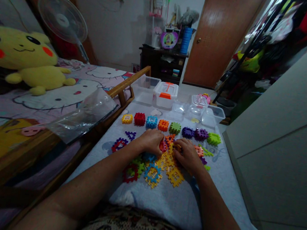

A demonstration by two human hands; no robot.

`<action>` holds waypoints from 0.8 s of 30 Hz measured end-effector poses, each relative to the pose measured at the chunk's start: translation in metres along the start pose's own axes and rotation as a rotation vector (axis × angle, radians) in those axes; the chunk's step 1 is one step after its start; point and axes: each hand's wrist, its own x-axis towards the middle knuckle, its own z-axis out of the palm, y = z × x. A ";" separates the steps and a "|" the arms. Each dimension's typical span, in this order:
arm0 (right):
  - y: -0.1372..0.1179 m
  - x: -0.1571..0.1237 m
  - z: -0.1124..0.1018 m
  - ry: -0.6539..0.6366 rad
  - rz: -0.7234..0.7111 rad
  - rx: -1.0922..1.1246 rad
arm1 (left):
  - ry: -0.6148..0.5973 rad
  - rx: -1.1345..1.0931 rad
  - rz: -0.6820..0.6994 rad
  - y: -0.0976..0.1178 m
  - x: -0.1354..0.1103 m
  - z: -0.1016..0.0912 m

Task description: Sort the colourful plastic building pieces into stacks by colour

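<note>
1. Plastic puzzle pieces point(168, 164) lie in a loose heap on a pale blue sheet point(144, 199), directly below and between both hands. Most are yellow, with red, green and blue ones nearby.
2. The left hand point(152, 141) rests at the top of the heap with its grip narrow and fingers curled down. A red piece point(163, 145) sits right at its fingertips, but whether it is held, I cannot tell.
3. The right hand point(187, 156) is just beside the left, its grip also narrow, over a yellow piece point(177, 148) that is partly hidden. Whether that piece is held, I cannot tell.
4. A row of eight chunky blocks point(174, 127) sits just beyond the hands.
5. Clear plastic boxes point(144, 89) stand farther back, near one with orange latches point(165, 95).
6. Off to the left are a wooden bed rail point(120, 89), a clear bag point(83, 118) and a yellow stuffed toy point(18, 55).
</note>
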 end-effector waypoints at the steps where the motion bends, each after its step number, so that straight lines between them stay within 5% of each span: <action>1: 0.000 0.000 0.000 -0.001 -0.002 0.000 | 0.018 -0.013 0.006 -0.001 0.000 0.001; 8: 0.000 0.000 -0.001 -0.002 0.010 0.000 | 0.213 -0.283 0.056 -0.024 -0.015 -0.013; 15: -0.002 0.000 -0.002 -0.002 0.007 -0.002 | 0.374 -0.299 -0.129 -0.101 -0.041 -0.037; 19: 0.000 0.000 -0.001 0.005 -0.011 0.008 | 0.341 -0.255 -0.223 -0.140 -0.044 -0.034; 24: 0.002 0.000 0.000 0.004 -0.020 0.010 | 0.293 -0.222 -0.186 -0.158 -0.028 -0.033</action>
